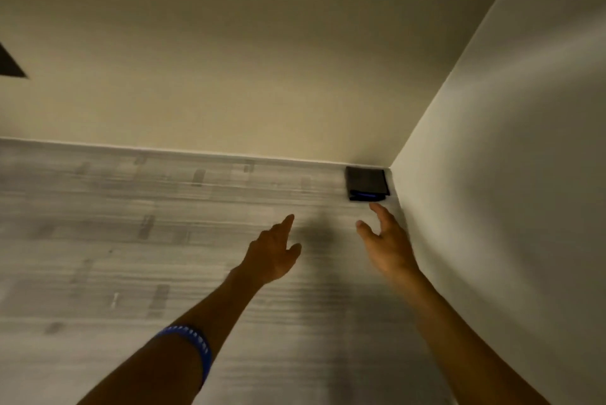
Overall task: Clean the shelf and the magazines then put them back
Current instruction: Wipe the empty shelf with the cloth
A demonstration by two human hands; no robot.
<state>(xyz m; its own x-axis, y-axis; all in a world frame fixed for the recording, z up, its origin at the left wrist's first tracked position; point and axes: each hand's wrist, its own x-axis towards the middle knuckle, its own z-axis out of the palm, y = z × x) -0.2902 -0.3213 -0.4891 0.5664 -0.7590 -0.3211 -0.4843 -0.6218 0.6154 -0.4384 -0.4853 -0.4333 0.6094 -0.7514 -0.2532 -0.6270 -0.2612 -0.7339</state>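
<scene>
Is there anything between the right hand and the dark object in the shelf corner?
Nothing visible. The right hand is open, its fingertips just short of the dark object in the far right corner of the shelf. The left hand is off to the side.

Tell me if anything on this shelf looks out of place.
One thing: a small dark folded item with a blue edge sits alone in the back right corner of the grey wood-grain shelf, just beyond the right hand. No magazines are in view.
</scene>
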